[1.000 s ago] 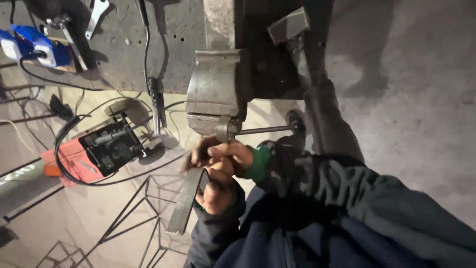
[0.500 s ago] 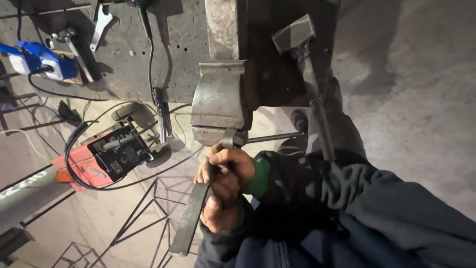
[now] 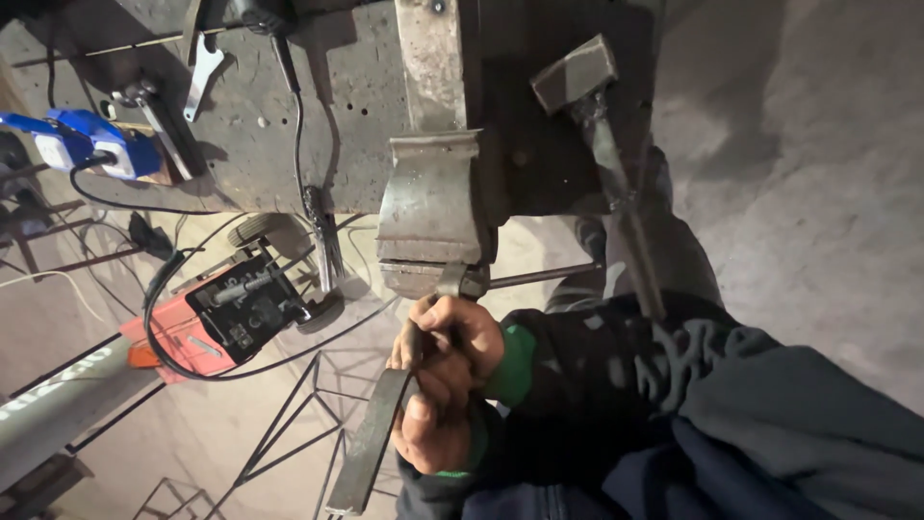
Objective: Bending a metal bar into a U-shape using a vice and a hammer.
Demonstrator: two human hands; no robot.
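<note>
1. Both hands are bunched together just below the heavy grey steel bench vise [image 3: 430, 207], which is bolted at the front edge of the rough, pitted metal workbench [image 3: 260, 125].
2. The right hand [image 3: 460, 332] has its fingers curled tight around the top end of a flat dark steel bar [image 3: 371, 443], right under the vise's front jaw.
3. The left hand [image 3: 428, 424] sits lower, fingers wrapped shut on the same bar; the strip slants down to the bottom-left past the bench edge.
4. The vise's thin round handle rod [image 3: 539, 277] sticks out to the right of the hands.
5. A blocky square-headed hammer with a welded metal handle [image 3: 587, 96] lies near the bench's right edge.
6. A red box-shaped machine with a black panel [image 3: 217, 318] sits on the sandy floor, cables looping around it.
</note>
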